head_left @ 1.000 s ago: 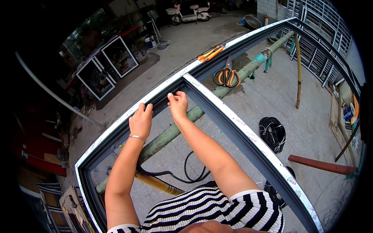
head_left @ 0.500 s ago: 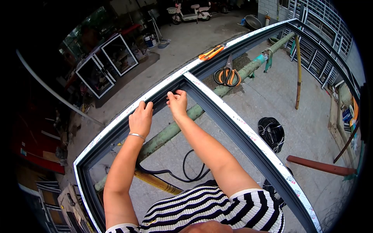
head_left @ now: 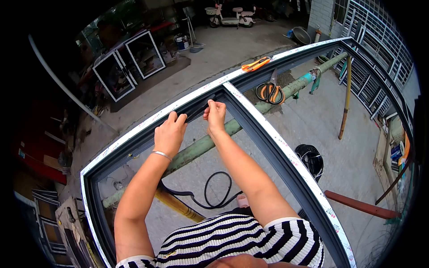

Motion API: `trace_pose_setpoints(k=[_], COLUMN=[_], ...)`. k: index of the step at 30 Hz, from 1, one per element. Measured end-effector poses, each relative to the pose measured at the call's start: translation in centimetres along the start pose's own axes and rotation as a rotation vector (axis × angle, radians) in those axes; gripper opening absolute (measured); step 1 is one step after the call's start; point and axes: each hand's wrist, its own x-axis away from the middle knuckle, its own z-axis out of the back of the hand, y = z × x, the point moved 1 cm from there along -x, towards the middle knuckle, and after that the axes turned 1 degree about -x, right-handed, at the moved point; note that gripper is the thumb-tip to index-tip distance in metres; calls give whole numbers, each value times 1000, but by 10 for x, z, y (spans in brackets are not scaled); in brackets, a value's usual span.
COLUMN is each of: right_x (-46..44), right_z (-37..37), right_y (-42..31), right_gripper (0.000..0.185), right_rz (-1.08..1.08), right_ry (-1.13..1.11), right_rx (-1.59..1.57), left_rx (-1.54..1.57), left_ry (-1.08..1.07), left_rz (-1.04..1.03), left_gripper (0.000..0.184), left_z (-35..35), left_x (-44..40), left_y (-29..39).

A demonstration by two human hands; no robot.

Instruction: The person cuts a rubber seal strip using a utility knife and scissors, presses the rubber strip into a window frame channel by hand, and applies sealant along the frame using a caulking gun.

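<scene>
1. The thing being worked on is a large dark frame (head_left: pixel 134 132) with a white, printed face; it lies in front of the person, over a green pole (head_left: pixel 196 147), with a white-faced crossbar (head_left: pixel 279 143) dividing it.
2. The left hand (head_left: pixel 170 135) is at the far rail of the frame, left of the crossbar. Its forefinger and middle finger are slightly apart, tips at the dark channel; the thumb is hidden, so whether it grips anything cannot be told. A silver bracelet (head_left: pixel 161 155) circles the wrist.
3. The right hand (head_left: pixel 216 117) is just beside it, nearer the corner where crossbar and rail meet. Its thumb and forefinger are pinched together on what looks like a thin dark strip (head_left: pixel 199 113), which runs along the channel toward the left hand.
4. An orange cutter (head_left: pixel 256 64) lies on the white face of the far rail, beyond the crossbar.
5. Scissors (head_left: pixel 271 85) with black and orange handles rest near it, blades toward the rail, handles by the green pole.
6. Below the frame, a black cord (head_left: pixel 205 190) loops on the ground beside a yellow pole (head_left: pixel 181 206).
7. Right of the crossbar are a black coil (head_left: pixel 313 161) and a red-brown bar (head_left: pixel 362 204).
</scene>
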Motion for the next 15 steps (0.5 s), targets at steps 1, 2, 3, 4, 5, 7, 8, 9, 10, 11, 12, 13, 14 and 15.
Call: trace_pose_setpoints(k=[1, 2, 3, 4, 5, 7, 8, 9, 10, 11, 12, 13, 14, 15], right_x=[0, 1, 1, 0, -2, 0, 3, 6, 10, 12, 13, 12, 11, 11], right_z=[1, 0, -2, -1, 1, 2, 1, 0, 0, -1, -2, 0, 2, 2], right_y=[-2, -2, -2, -1, 0, -1, -2, -3, -3, -5, -7, -6, -4, -4], right_gripper=[30, 31, 30, 29, 28, 27, 27, 27, 27, 28, 28, 34, 36, 37], right_rz=[-3, -6, 10, 17, 25, 51, 71, 89, 73, 60, 50, 27, 25, 24], right_ry=[0, 1, 11, -24, -59, -124, -155, -188, -195, -203, -210, -217, -244, -270], right_rx=[-15, -30, -60, -63, -65, -47, -27, -7, -6, -6, -7, 15, 49, 83], left_rx=[13, 32, 53, 77, 113, 152, 170, 206, 240, 273, 311, 349, 390, 380], left_ry=[-4, -7, -7, -6, -7, 6, 12, 42, 72, 104, 118, 129, 140, 187], left_rz=[3, 9, 13, 16, 27, 43, 52, 64, 78, 90, 135, 179, 221, 223], left_gripper=[19, 19, 19, 19, 20, 21, 21, 22, 23, 24, 24, 24, 25, 27], left_z=[2, 5, 7, 10, 13, 19, 21, 24, 28, 32, 37, 42, 45, 49], left_x=[3, 6, 8, 10, 13, 20, 24, 29, 36, 42, 48, 57, 65, 73], left_y=[2, 3, 4, 6, 7, 8, 8, 9, 9, 9, 9, 9, 8, 6])
